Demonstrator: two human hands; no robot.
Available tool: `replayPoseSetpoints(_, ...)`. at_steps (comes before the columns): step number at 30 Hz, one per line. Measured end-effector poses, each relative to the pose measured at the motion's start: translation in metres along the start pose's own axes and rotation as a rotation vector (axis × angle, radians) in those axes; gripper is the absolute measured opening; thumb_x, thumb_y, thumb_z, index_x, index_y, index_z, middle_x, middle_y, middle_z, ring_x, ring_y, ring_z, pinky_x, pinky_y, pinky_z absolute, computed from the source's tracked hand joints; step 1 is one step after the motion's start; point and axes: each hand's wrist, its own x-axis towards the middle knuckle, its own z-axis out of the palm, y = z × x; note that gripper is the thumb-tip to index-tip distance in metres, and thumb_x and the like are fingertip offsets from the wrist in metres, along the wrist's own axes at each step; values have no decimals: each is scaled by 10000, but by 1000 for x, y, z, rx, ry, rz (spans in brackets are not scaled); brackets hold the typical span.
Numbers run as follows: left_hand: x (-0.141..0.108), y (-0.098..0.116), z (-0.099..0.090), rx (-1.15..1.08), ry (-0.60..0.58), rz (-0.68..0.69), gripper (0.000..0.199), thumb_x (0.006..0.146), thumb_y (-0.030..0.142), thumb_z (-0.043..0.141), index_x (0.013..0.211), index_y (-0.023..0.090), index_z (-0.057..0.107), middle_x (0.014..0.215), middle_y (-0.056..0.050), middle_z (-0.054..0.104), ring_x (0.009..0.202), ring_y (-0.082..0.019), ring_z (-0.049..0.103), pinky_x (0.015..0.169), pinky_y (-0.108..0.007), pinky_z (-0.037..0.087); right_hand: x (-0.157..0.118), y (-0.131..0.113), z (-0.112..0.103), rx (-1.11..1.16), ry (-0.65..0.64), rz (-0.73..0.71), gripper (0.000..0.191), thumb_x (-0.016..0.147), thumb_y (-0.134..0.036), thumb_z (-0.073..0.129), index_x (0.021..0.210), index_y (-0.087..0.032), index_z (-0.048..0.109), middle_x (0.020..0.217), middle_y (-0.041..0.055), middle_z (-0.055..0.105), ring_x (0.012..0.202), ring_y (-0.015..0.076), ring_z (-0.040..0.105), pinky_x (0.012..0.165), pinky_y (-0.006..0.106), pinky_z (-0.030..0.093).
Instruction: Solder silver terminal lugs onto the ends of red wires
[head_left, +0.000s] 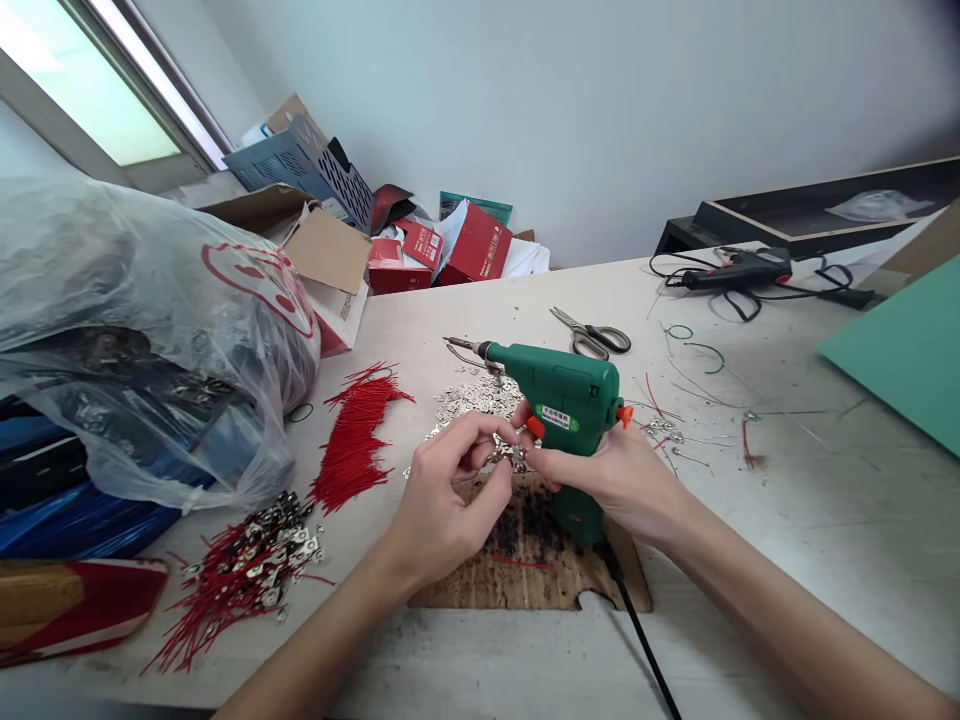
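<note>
A green soldering gun [562, 385] with an orange trigger is gripped in my right hand [611, 480], its metal tip pointing to the upper left. My left hand [457, 500] is pinched near small metal pieces [510, 457] in front of the gun's handle; what exactly lies between its fingertips is too small to tell. Both hands' fingertips almost meet there. Below them lies a scorched brown board [480, 585]. Behind the hands spreads a pile of small silvery metal parts [472, 398]. Cut red wires [356, 440] form a heap to the left.
Red wires with metal parts [247, 570] are heaped at the front left, beside a large plastic bag [150, 330]. Scissors [592, 333] lie behind the gun. A black glue gun [739, 270] with a cable is at the back right, near a green sheet [907, 345]. Boxes [476, 245] stand beyond the table.
</note>
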Motion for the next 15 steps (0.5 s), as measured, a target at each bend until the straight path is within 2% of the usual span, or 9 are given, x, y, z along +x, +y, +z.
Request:
replayPoseSetpoints(8, 3, 2, -2, 145, 68, 124, 90, 865, 133, 570, 922, 193, 606, 709, 46, 367, 628, -103, 374, 596, -249, 316, 1, 3, -4, -23, -9, -12, 172, 822, -197, 683, 987, -243, 680, 821, -25, 620, 634, 119, 498, 642, 291, 435)
replayPoseSetpoints(15, 5, 1, 1, 220, 129, 273, 99, 831, 83, 583, 863, 174, 604, 700, 45, 418, 629, -91, 396, 590, -226, 328, 2, 6, -6, -2, -35, -3, 182, 846, -197, 683, 1021, -242, 661, 870, -15, 614, 668, 121, 493, 664, 296, 426)
